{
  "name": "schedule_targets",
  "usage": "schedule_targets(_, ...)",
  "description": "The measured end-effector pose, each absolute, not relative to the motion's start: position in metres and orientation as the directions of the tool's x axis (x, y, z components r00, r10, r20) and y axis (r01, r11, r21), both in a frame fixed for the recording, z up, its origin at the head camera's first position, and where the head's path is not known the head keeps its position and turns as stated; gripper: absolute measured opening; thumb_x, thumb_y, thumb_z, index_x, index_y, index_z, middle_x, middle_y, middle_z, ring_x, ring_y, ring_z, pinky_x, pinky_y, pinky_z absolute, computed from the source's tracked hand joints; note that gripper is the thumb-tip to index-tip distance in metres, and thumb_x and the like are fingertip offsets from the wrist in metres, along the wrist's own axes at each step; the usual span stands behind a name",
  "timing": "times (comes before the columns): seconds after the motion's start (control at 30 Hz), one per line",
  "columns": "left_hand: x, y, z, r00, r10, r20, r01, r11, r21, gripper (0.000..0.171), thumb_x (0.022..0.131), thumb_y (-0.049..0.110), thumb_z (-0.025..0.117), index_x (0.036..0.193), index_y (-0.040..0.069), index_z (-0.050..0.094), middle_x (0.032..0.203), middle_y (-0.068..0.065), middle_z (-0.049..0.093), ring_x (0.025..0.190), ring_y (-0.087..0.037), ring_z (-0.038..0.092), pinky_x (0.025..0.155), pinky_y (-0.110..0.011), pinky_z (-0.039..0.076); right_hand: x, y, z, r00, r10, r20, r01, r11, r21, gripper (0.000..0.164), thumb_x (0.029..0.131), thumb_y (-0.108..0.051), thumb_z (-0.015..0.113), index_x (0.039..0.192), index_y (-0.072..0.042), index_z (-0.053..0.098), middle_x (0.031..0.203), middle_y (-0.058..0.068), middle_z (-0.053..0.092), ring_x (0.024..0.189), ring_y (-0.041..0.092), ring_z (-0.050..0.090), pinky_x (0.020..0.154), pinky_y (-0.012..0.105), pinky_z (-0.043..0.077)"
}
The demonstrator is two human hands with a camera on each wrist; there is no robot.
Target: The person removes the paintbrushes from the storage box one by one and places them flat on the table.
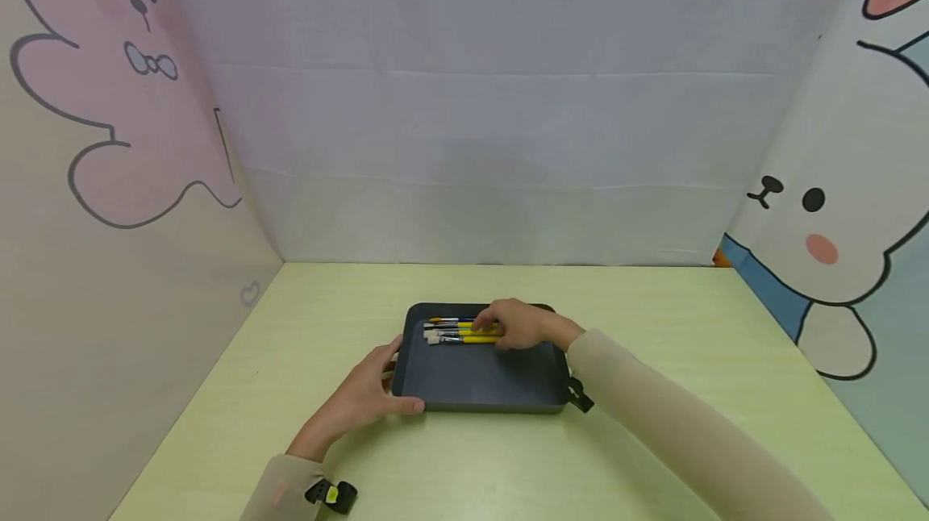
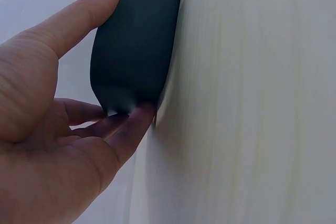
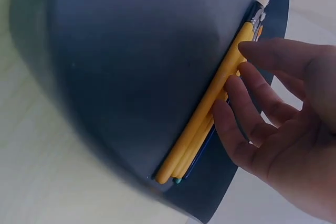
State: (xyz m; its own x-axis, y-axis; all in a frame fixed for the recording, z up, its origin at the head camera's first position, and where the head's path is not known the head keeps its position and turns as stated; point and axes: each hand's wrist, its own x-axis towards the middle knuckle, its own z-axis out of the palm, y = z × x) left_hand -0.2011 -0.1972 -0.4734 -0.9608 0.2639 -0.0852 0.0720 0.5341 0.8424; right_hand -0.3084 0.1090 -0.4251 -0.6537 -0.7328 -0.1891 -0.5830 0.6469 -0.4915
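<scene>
A dark grey rectangular tray (image 1: 479,380) lies on the table. Along its far side lie several paintbrushes (image 1: 457,339), pale bristles to the left and mostly yellow handles to the right. My left hand (image 1: 366,392) grips the tray's near left corner, its thumb on the front wall and its fingers round the left side. In the left wrist view those fingers (image 2: 131,135) reach the tray's lower edge. My right hand (image 1: 518,323) is over the brushes. Its loosely bent fingertips touch the yellow handles (image 3: 205,103) in the right wrist view, and the brushes still lie in the tray.
The pale wooden table (image 1: 653,360) stretches out on all sides of the tray. A white sheet (image 1: 493,126) rises behind it, with cartoon-printed panels at left and right. A black strap (image 1: 578,396) sits at the right wrist, beside the tray's near right corner.
</scene>
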Motion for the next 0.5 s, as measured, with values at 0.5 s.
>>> schedule_targets(0.5,-0.2013,-0.1972,-0.4744,-0.962,0.26,-0.078,0.075,0.528,0.846,0.126,0.072,0.03,0.102,0.169,0.007,0.026,0.165,-0.023,0.038,0.142,-0.044,0.052,0.113,-0.054,0.052,-0.308,0.1046,-0.4279,-0.664,-0.721,-0.2,-0.57,0.66,-0.489,0.043,0.093,0.009,0.071,0.134,-0.005,0.073,0.126,0.011,0.072,0.112,0.029,0.067,0.098,0.042,0.059)
